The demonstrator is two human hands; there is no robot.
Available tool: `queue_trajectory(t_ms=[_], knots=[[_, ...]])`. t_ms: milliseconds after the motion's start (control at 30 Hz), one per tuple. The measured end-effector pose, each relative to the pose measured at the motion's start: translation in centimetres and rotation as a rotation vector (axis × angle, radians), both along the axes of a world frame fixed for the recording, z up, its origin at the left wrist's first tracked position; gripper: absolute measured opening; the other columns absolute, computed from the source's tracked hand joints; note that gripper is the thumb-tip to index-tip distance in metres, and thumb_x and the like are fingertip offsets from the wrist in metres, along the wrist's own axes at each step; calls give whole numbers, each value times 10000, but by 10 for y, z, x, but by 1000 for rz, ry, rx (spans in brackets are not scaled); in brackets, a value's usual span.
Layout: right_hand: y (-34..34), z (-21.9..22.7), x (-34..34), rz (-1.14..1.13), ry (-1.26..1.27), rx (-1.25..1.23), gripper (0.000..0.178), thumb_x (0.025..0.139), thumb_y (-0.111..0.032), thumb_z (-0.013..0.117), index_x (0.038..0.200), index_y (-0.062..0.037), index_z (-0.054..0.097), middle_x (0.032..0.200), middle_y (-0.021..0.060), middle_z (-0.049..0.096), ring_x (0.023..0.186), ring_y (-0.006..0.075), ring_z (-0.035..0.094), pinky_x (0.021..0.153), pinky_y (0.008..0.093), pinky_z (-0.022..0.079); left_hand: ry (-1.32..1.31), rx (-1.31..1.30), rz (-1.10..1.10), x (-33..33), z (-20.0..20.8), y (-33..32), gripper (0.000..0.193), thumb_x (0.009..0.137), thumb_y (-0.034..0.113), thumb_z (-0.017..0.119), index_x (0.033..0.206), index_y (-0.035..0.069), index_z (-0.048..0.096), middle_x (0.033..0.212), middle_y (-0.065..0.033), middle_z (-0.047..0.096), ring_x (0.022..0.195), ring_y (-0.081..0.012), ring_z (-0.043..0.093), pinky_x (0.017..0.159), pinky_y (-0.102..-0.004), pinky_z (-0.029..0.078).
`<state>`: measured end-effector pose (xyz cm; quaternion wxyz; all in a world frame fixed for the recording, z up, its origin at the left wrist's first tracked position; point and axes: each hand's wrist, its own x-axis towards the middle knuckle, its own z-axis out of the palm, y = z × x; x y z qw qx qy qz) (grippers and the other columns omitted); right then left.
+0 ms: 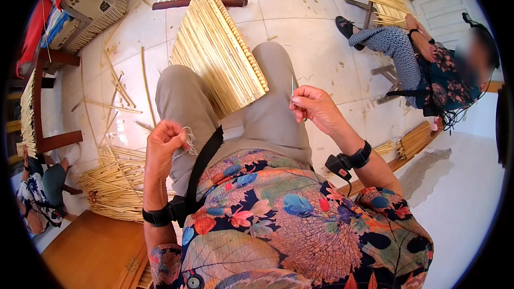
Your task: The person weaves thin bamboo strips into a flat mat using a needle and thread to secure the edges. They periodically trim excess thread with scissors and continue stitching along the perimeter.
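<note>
A panel of straw-coloured reeds [217, 56] lies across my thighs, with a braided edge along its right side. Above my left thigh, my left hand [163, 144] is closed on loose white thread [189, 140], which dangles from its fingertips. To the right of the panel, my right hand [317, 108] pinches a thin metal needle [292, 84], held upright. Neither hand touches the reed panel. I cannot make out whether the thread runs to the needle.
Cut reeds [115, 182] are heaped on the floor at left, with loose stalks beyond. A wooden board [96, 251] is at lower left. One person [428, 64] sits at right by another reed panel [385, 2]; another person [40, 192] is at far left. A reed bundle [415, 140] lies by the right wall.
</note>
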<state>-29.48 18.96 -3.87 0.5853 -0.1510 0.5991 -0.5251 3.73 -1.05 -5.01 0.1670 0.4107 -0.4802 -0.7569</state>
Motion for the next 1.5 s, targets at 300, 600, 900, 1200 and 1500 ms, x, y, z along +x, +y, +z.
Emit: queue_trajectory(t_ms=[300,600,900,1200,1500], knots=[[12,1,16,333,760,84,86,886,-98,627,904,-16,605,805,73,628,714,152,614,643,295,487,-51,0,-46,-10,0,-2,178,857,16,665,1035,3,653,804,-11,639,688,-97,598,653,-238,495],[5,6,18,404,1006,-25,83,857,-82,637,925,-37,625,808,122,605,720,279,605,659,359,491,-19,30,-44,-13,0,-2,146,859,24,668,1005,8,657,806,-11,642,697,-98,599,668,-242,498],[-10,-4,21,419,1159,-125,87,864,-47,649,951,-54,644,842,90,578,743,252,587,664,323,476,-5,51,-49,-7,-4,-2,150,874,11,652,1023,13,640,874,-14,631,763,-100,600,694,-260,523],[-16,-2,25,450,1295,-128,126,853,-97,665,975,-93,637,862,101,571,764,303,601,672,370,503,39,43,-21,-7,-3,2,153,873,26,660,1026,29,647,880,-6,644,783,-81,604,703,-245,519],[-55,86,31,283,969,-344,175,873,-34,651,1046,-9,653,977,67,643,838,141,630,747,251,500,301,-55,-108,-21,73,-4,244,866,16,680,1106,19,638,930,0,661,849,-64,620,764,-209,510]])
